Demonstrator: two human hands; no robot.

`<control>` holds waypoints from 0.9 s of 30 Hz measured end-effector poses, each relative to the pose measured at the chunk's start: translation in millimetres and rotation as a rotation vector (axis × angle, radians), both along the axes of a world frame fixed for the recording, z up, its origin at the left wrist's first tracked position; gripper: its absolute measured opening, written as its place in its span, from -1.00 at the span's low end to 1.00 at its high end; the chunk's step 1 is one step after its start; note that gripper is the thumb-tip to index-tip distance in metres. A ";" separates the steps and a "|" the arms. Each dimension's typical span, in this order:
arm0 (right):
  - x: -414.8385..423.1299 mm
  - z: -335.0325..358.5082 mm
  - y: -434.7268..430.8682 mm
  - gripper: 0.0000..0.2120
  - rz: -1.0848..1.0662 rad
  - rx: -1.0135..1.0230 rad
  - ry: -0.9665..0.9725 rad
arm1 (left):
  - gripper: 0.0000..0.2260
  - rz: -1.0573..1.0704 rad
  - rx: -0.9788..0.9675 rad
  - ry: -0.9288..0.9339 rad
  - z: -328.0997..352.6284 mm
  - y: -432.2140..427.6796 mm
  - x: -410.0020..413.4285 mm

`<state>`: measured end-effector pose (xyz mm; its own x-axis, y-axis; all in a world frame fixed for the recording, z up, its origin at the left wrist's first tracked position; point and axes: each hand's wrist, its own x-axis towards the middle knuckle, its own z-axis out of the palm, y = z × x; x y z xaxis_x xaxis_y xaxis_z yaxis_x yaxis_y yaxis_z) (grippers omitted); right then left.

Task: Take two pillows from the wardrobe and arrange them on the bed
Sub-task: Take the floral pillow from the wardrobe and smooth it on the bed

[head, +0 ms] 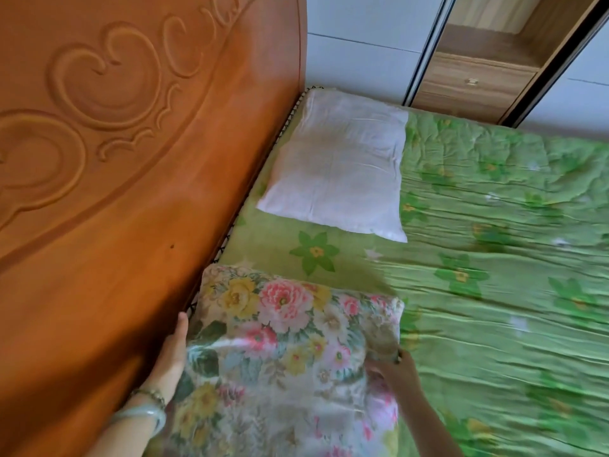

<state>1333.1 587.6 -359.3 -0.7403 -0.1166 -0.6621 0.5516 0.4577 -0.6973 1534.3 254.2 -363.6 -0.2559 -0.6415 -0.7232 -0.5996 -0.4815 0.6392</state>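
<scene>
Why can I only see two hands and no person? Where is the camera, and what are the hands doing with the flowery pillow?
There is only one picture. It comes from a camera worn on the person's head, looking down, so you see just their arms. The left hand, with bracelets on its wrist, lies flat against one side of the pink-and-yellow flowered pillow, next to the carved orange wooden headboard. The right hand pinches the pillow's other edge. Under the pillow is the green bedcover printed with flowers. Farther along, a plain white pillow already lies by the headboard. Behind the bed stands a brown wooden wardrobe.
</scene>
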 end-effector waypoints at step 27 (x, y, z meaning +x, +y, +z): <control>-140.9 -7.4 -61.2 -0.75 0.478 0.385 0.693 | -0.60 -1.102 -1.121 -0.194 10.7 -43.9 -170.0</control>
